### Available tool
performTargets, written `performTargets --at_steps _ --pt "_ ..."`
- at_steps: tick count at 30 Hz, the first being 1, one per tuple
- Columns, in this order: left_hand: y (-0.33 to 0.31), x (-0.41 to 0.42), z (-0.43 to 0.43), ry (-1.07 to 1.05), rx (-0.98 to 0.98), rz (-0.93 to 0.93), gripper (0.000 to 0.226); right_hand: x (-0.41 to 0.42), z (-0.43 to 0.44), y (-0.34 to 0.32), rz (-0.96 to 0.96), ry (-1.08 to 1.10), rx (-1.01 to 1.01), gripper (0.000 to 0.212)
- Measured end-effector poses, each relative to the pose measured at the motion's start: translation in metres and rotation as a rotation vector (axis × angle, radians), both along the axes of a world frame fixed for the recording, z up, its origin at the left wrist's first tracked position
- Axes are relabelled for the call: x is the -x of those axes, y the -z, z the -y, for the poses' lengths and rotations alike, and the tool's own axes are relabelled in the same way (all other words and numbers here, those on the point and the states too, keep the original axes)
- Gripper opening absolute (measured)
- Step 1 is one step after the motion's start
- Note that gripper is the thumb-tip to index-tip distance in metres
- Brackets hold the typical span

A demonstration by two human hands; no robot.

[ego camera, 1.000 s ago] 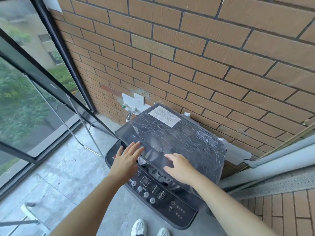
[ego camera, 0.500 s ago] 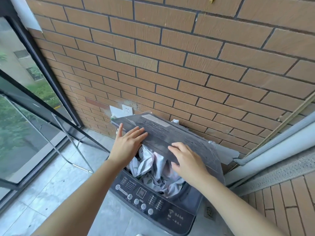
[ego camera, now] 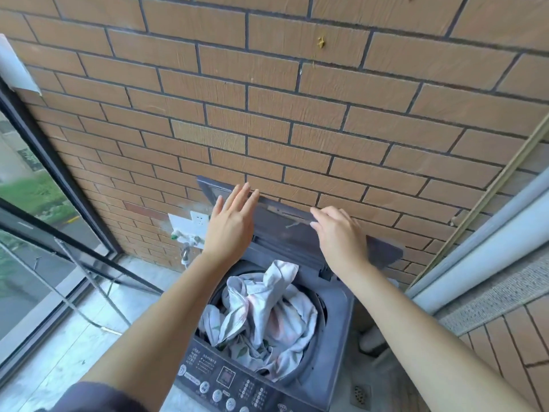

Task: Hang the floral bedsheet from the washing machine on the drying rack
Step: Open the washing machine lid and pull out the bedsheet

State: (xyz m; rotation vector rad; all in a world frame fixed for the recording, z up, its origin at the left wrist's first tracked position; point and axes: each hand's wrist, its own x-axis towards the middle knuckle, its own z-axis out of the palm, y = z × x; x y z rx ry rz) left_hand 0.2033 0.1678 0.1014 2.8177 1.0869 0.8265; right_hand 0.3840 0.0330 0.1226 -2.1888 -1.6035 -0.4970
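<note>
Lid (ego camera: 283,230) position is what has changed: a second ago the folding cover of the washing machine (ego camera: 337,337) lay almost flat, half a second ago it was partway up, and now it stands folded back close to the brick wall (ego camera: 297,114). The left hand (ego camera: 231,224) presses it with fingers straight and together, flat on its upper left part; the right hand (ego camera: 337,233) rests on its upper edge with fingers only lightly bent, holding nothing. With the cover up, the drum is fully exposed and the floral bedsheet (ego camera: 267,316) lies bunched and twisted inside it, above the control panel (ego camera: 221,379). Opening looks done, so the sheet is now reachable; both hands are free to go down for it. A thin metal frame (ego camera: 74,278) by the window may be the drying rack, though I cannot tell.
</note>
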Motion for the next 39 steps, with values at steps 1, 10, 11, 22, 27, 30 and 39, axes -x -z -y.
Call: performTargets --at_steps 1,10,11,22,27,30,39 --pt "-0.002 -0.006 -0.002 -0.003 0.034 -0.023 0.067 -0.006 -0.005 -0.002 -0.005 0.011 -0.005 0.021" --pt "-0.016 -0.061 -0.036 -0.015 0.092 -0.138 0.075 -0.053 -0.04 -0.011 -0.013 0.099 -0.007 0.03" --pt "-0.018 -0.065 -0.039 -0.013 0.102 -0.142 0.074 -0.055 -0.043 -0.01 -0.019 0.111 -0.005 0.031" --pt "-0.024 -0.107 -0.067 -0.009 0.191 -0.185 0.082 -0.083 -0.062 -0.012 -0.027 0.227 0.169 0.053" --pt "-0.022 -0.112 -0.069 -0.01 0.196 -0.17 0.082 -0.091 -0.06 -0.011 -0.04 0.19 0.162 0.053" --pt "-0.021 -0.109 -0.066 -0.008 0.19 -0.16 0.082 -0.088 -0.057 -0.009 -0.03 0.161 0.133 0.052" --pt "-0.025 -0.091 -0.051 0.007 0.149 -0.163 0.079 -0.075 -0.044 -0.007 -0.012 0.093 0.056 0.051"
